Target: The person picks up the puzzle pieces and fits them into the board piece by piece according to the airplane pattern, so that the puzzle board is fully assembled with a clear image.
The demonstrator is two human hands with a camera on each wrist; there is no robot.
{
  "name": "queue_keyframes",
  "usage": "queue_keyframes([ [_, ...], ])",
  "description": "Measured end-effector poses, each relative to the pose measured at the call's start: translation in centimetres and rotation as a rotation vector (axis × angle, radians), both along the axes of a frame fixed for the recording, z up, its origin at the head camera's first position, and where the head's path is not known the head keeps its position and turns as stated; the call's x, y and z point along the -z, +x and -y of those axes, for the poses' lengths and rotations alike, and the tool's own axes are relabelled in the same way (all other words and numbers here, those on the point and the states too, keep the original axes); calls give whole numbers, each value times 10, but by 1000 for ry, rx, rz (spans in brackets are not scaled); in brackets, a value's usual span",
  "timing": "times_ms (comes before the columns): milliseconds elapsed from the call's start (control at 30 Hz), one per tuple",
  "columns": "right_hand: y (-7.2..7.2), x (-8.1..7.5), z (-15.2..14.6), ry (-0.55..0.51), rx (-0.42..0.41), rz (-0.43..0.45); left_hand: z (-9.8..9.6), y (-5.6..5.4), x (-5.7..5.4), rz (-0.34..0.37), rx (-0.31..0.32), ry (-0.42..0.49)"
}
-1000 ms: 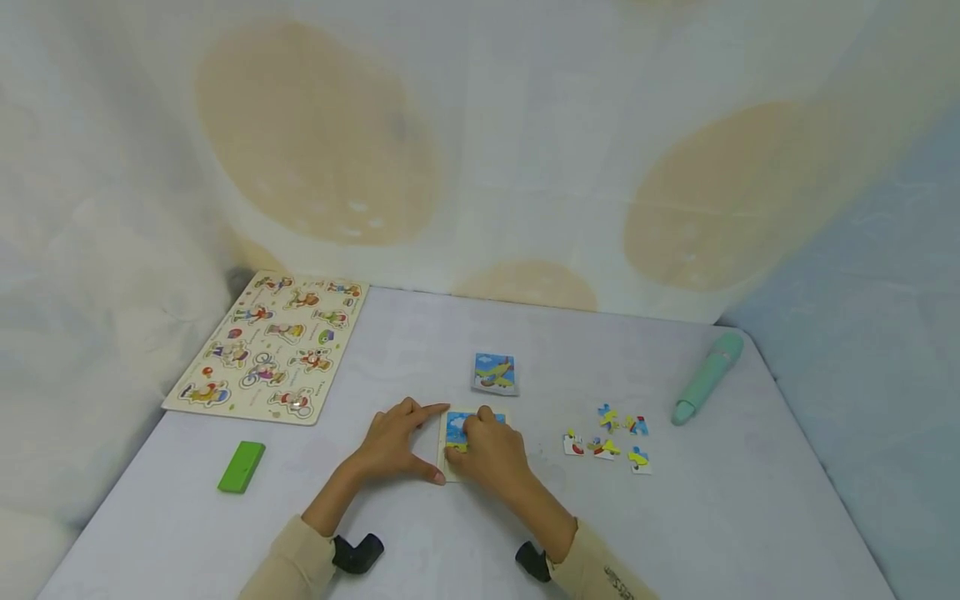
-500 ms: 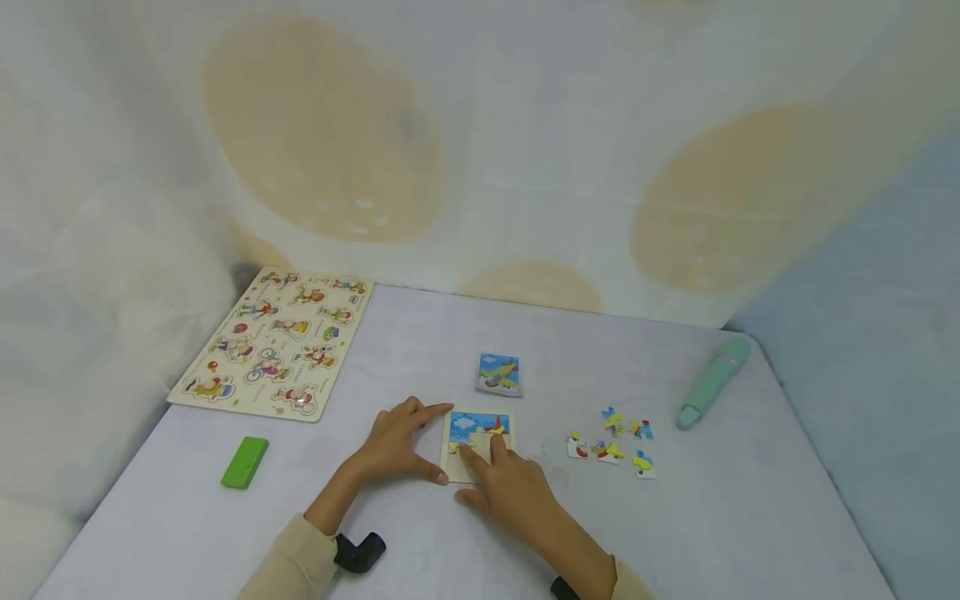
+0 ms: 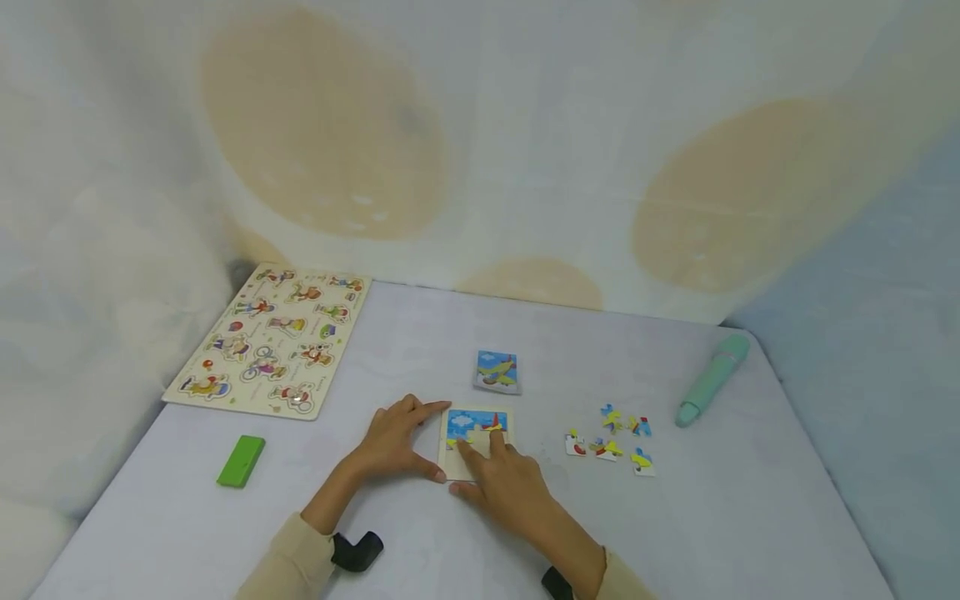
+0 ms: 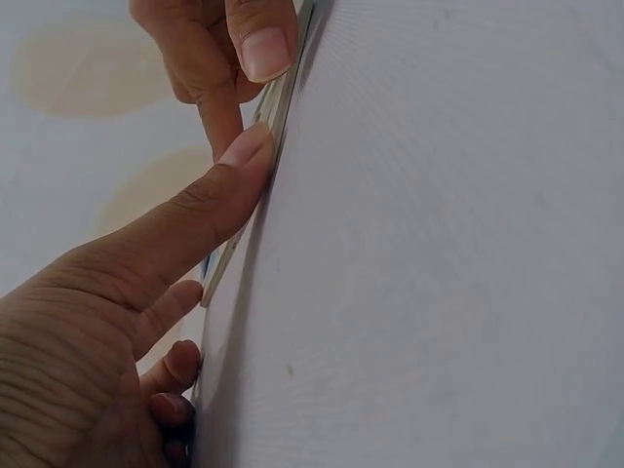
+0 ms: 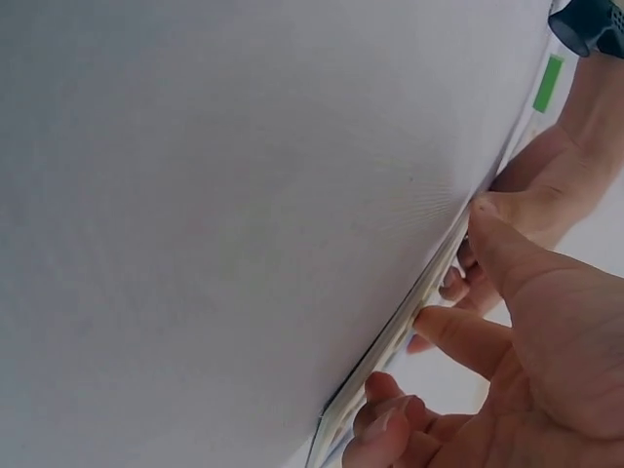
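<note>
A small jigsaw board with a pale wooden frame lies flat on the table in the head view. Blue sky, yellow parts and a red tail show in its upper half; bare wood shows below. My left hand spreads thumb and index finger against the board's two left corners. Over its lower right part lies my right hand, index fingertip touching a yellow part and middle finger near the red tail. Both wrist views show the board edge-on, with the left thumb at its edge. To the right lie several loose jigsaw pieces.
Behind the board sits a small airplane picture block. A large picture board occupies the back left, with a green block in front of it. At the far right lies a mint-green pen-shaped device. Cloth walls border the table.
My right hand has drawn back and to the right from over the board, its fingers less bunched, uncovering the red tail and bare wood. The left hand stays at the corners.
</note>
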State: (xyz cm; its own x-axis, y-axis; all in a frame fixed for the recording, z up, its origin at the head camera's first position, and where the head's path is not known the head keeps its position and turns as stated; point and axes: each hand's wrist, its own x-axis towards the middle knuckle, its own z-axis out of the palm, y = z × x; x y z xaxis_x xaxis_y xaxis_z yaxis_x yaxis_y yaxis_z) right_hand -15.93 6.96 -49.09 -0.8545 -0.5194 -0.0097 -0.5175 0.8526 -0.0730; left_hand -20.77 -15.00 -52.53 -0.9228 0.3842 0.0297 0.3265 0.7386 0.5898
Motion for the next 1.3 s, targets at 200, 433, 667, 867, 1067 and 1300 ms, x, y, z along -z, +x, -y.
queue_keyframes([
  [200,-2,-3,2,-58,20,63,1,-1,0,10,-2,-12],
  [433,-13,-7,-15,-223,154,32,1,0,0,19,-19,-13],
  [667,-27,-10,-63,-423,320,42,0,0,-2,50,-31,-7],
  [867,-36,-10,-107,-566,373,117,-1,0,-1,54,-26,-12],
  [1067,-40,-9,-142,-635,377,158,-1,0,0,58,-36,-16],
  [1300,-48,-6,-172,-634,351,162,-2,-1,0,58,-35,-12],
])
